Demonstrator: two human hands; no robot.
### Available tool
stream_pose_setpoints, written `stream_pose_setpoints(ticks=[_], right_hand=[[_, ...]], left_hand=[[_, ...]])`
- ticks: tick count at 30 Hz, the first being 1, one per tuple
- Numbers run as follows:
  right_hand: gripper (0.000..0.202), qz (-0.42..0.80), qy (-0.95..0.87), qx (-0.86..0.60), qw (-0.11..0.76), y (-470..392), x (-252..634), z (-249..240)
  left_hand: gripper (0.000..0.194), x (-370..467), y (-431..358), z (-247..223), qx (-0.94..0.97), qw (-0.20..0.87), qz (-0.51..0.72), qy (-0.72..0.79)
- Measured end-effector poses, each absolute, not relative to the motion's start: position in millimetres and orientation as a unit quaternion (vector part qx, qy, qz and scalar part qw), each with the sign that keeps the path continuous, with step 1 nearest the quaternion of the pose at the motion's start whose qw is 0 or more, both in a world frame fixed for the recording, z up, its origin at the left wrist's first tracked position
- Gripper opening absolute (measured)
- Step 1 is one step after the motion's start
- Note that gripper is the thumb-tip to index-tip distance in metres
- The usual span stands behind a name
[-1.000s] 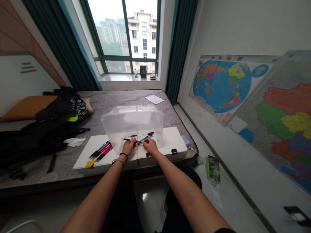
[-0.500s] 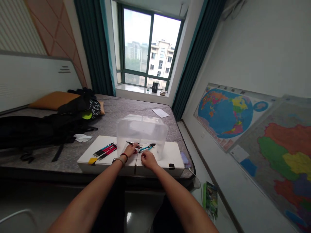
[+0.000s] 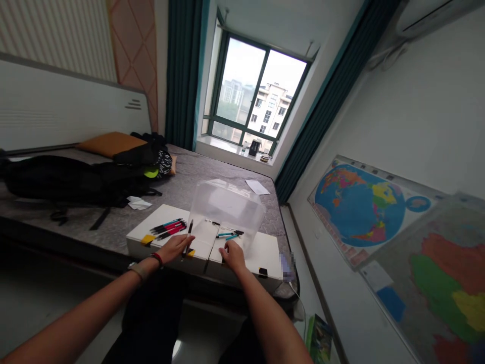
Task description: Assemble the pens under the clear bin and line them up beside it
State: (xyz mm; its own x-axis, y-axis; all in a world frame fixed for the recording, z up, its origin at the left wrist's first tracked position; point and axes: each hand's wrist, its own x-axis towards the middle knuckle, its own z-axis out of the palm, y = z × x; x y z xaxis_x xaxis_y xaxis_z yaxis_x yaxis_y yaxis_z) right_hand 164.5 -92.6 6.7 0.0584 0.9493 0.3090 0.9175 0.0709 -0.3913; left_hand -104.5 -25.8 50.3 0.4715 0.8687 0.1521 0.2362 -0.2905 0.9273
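Note:
My left hand (image 3: 177,246) grips a dark pen (image 3: 190,228) that points up and away from me, at the left front of the clear plastic bin. My right hand (image 3: 233,254) is curled closed near the bin's open front; whether anything is inside its fingers is hidden. The clear plastic bin (image 3: 231,202) lies on its side, open toward me. Inside it lie several loose pens (image 3: 227,234), some blue and some black. Left of the bin, a row of red, blue and black pens (image 3: 169,229) lies on the white boxes (image 3: 269,247).
The white boxes sit on a grey mattress (image 3: 212,167). A black bag (image 3: 68,177), an orange cushion (image 3: 111,145) and crumpled tissue (image 3: 139,203) are at the left. A white sheet (image 3: 257,187) lies behind the bin. Maps (image 3: 359,202) hang on the right wall.
My left hand has moved left out of the bin's opening, bringing a dark pen with it. My right hand stays near the loose blue pens. The camera view has tilted and shifted.

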Motion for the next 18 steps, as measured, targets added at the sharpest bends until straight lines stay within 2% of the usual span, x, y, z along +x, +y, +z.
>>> stream_pose_setpoints(ticks=[3,6,12,18], right_hand=[[0.014,0.014,-0.671,-0.687,0.276,-92,160,4],[0.019,-0.001,-0.672,-0.686,0.28,-94,158,2],[0.015,-0.029,-0.671,-0.689,0.271,-95,153,0],[0.013,-0.048,-0.67,-0.694,0.259,-93,152,-2]], left_hand=[[0.048,-143,-16,52,0.727,0.459,0.297,0.416],[0.051,-175,6,54,0.714,0.363,0.323,0.505],[0.046,-206,59,54,0.762,0.206,0.29,0.541],[0.025,-195,100,49,0.715,0.213,0.353,0.565]])
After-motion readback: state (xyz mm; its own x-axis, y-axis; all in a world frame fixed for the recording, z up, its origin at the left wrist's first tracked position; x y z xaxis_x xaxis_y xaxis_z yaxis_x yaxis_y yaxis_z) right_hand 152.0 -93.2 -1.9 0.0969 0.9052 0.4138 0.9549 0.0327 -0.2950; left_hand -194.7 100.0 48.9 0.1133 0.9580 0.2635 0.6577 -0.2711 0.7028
